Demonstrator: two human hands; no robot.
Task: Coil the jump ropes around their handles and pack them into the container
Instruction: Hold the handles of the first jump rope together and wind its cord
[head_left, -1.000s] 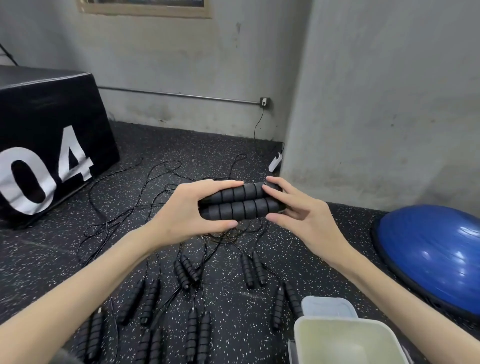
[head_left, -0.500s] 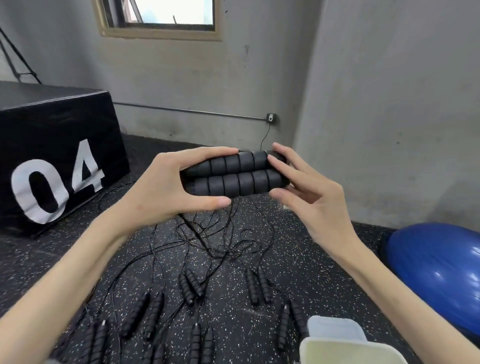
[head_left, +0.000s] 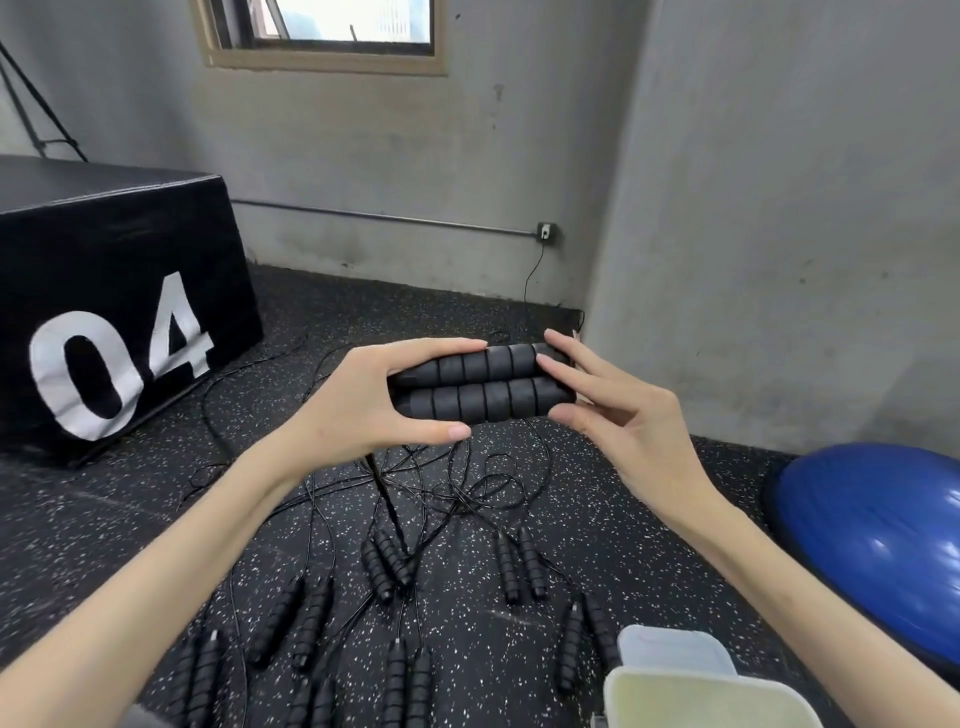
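Left hand (head_left: 358, 410): grips the paired handles (head_left: 480, 382) at their 9 o'clock end
Right hand (head_left: 618, 415): fingers straight, touching the 3 o'clock end
Rope (head_left: 384, 483): hangs from the handles toward 6 o'clock; tangled on the floor (head_left: 597, 519)
Container (head_left: 696, 696): at 5 o'clock; open
Other handles (head_left: 392, 564): paired on the floor

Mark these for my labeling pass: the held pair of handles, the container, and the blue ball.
held pair of handles (head_left: 483, 387), head view, middle of the foam grips
container (head_left: 691, 699), head view, inner wall
blue ball (head_left: 878, 545), head view, dome surface
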